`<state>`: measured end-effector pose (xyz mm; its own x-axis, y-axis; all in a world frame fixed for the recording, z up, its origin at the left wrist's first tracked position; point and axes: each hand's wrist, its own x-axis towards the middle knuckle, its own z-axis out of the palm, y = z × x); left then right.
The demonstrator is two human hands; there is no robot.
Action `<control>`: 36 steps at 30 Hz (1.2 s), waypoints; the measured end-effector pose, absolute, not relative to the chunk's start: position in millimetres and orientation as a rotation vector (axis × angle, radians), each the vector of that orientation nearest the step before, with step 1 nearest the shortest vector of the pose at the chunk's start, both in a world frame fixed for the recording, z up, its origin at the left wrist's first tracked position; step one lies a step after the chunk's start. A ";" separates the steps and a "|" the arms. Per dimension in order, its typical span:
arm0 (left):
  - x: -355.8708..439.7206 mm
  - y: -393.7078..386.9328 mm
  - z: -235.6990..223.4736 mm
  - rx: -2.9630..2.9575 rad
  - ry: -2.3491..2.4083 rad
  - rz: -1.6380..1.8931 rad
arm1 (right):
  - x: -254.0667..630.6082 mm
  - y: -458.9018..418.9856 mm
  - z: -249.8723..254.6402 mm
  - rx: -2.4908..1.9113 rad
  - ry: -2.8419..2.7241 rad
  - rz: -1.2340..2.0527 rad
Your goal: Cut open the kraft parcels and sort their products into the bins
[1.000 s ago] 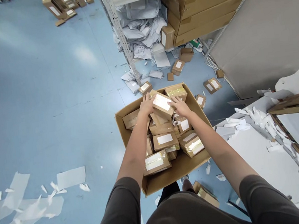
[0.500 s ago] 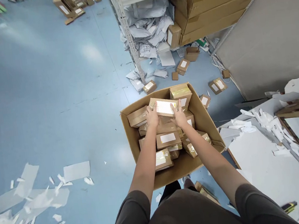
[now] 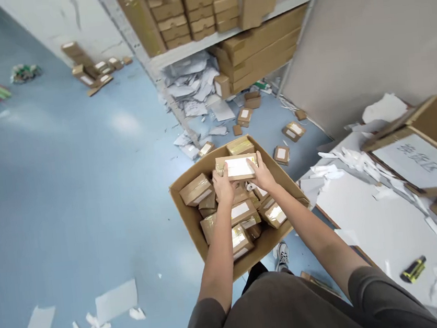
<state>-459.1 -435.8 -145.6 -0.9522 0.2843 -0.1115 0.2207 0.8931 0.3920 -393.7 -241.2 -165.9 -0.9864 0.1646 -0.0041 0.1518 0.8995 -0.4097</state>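
Head camera view: at the centre of the frame, a small cardboard box (image 3: 236, 161) is held level, its white label facing up, over the far part of a large open carton (image 3: 190, 222). The left hand (image 3: 223, 185) grips its left end and the right hand (image 3: 262, 176) its right end, thumbs on top and fingers bent round the sides, so each is closed only as far as the box allows. Whether its underside touches the pile is hidden.

As far as this shows, the box has been picked up and not let go. More taped boxes (image 3: 196, 188) lie in the carton at mixed angles, none of them gripped; which have already been handled cannot be told. Outside it, labelled boxes (image 3: 281, 154) rest on the blue floor (image 3: 127, 195), right of centre. At lower right, the white tabletop (image 3: 367, 221) carries torn paper (image 3: 380, 164) and a yellow-and-black tool (image 3: 413, 269).
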 end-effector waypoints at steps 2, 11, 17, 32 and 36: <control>-439.6 -409.0 -121.2 0.498 2.906 0.556 | -362.3 -219.6 -140.2 -0.329 -2.987 0.606; -293.6 -228.2 -67.3 1.235 2.657 0.607 | -137.7 -96.5 -72.6 -1.019 -2.752 0.485; -150.1 -116.0 -81.1 1.546 2.337 0.470 | 39.7 -43.8 -97.5 -1.414 -2.497 0.472; 0.3 -18.6 -193.8 1.507 2.138 -0.005 | 195.0 42.8 -231.2 -1.631 -2.455 0.800; -10.1 -14.4 -183.6 1.622 2.143 -0.074 | 196.2 47.2 -229.9 -1.608 -2.473 0.816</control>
